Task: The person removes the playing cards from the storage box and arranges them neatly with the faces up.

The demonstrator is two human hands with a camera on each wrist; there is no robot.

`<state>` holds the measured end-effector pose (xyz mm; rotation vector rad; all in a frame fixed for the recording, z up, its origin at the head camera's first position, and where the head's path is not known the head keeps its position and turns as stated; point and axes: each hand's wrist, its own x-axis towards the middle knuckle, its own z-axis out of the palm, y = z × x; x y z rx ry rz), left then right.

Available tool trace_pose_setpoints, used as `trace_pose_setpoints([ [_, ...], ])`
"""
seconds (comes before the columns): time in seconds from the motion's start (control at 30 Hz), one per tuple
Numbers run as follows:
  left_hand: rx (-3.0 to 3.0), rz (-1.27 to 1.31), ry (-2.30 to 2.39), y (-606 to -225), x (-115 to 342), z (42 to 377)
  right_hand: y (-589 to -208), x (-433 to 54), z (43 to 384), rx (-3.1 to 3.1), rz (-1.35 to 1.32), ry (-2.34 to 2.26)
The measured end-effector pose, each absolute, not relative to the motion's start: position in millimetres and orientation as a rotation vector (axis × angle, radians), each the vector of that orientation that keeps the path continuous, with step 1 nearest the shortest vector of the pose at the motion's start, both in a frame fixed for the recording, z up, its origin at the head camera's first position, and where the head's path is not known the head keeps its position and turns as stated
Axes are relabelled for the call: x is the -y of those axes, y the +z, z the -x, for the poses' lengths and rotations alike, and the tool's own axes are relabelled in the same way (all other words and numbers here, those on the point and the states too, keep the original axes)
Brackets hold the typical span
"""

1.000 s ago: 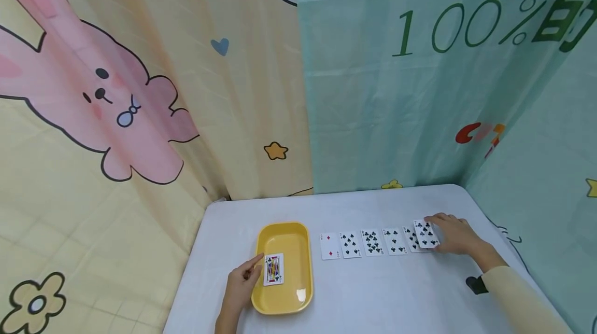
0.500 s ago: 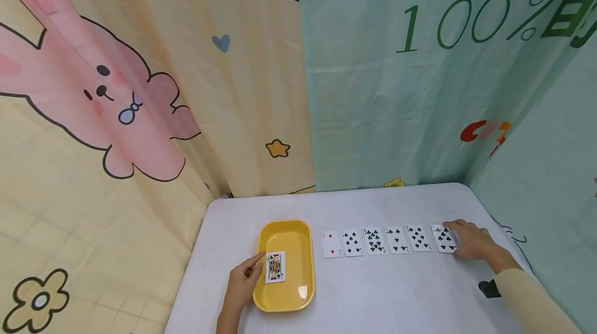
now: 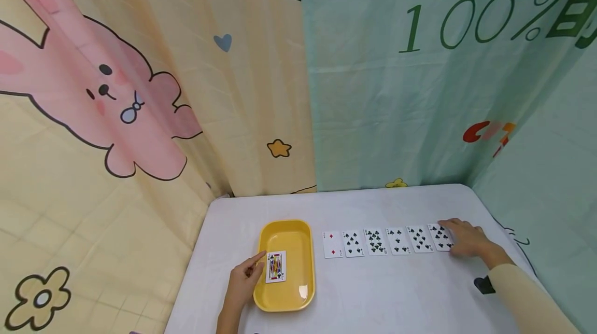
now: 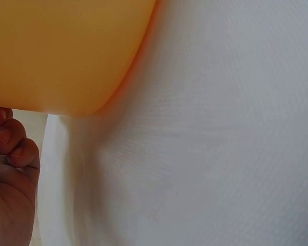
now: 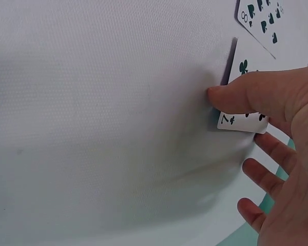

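In the head view, my right hand (image 3: 470, 239) holds a playing card, the seven of clubs (image 3: 439, 238), at the right end of a row of face-up cards. The right wrist view shows the thumb (image 5: 236, 97) lying across this card, with the other fingers spread beyond its far end. My left hand (image 3: 243, 279) grips the left rim of a yellow tray (image 3: 305, 266), its index finger reaching inward over the edge. Beside that fingertip, a face-card (image 3: 275, 266) lies face up in the tray. In the left wrist view, curled fingers (image 4: 13, 138) sit at the tray's edge.
The row continues leftward with the eight of spades (image 3: 419, 239), a club card (image 3: 398, 241), another club card (image 3: 375, 241), a spade card (image 3: 353, 244) and the two of diamonds (image 3: 333, 245). A white cloth (image 3: 373, 297) covers the table. Printed curtains (image 3: 396, 116) stand behind.
My right hand has lowered the seven of clubs from over the neighbouring card to the right of it, then slid it slightly left into the row. The left hand stays at the tray.
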<state>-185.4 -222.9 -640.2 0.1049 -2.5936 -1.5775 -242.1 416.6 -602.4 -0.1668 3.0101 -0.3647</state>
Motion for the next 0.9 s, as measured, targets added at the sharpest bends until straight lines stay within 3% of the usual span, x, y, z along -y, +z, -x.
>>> trace_pose_setpoints([
  [0.57,2.617,-0.142,-1.572,-639,222,183,-610,-419,232,-3.025,0.134,-0.462],
  [0.9,2.629,-0.094,-1.564,-639,227,185,-593,-381,234,-3.132,0.247,-0.583],
])
